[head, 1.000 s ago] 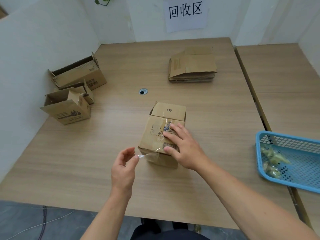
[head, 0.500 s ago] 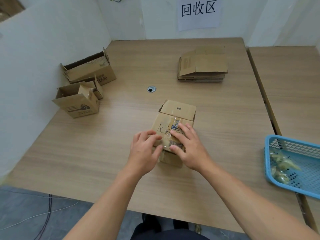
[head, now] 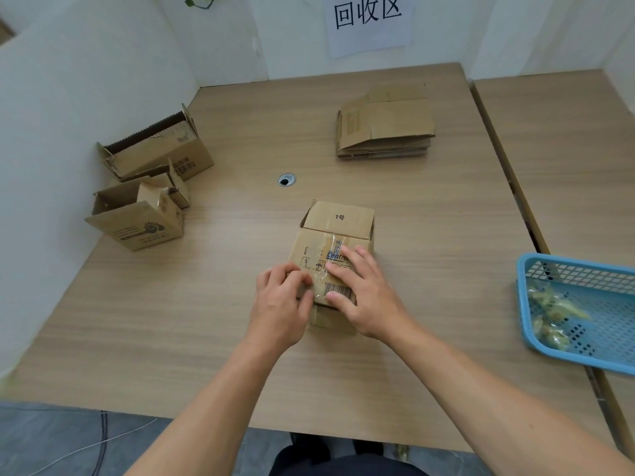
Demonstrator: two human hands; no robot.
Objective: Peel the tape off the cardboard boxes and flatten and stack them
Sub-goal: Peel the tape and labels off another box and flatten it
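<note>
Open boxes [head: 137, 228] left, flattened stack [head: 385, 121] behind, blue basket [head: 523, 297] right

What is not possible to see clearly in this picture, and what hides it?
Head view:
Box near-left corner: covered by the left hand; whether it pinches the tape is unclear.
Box label: partly under the right hand.
Blue basket: cut off by the right edge.
Basket contents: blurred.

White walls [head: 86, 80] close in the corner, a paper sign [head: 369, 22] up on the back one. Wood-grain bench [head: 206, 321], round cable hole [head: 286, 180] in it, a second bench [head: 567, 149] alongside on the right, grey floor [head: 51, 438] below.
</note>
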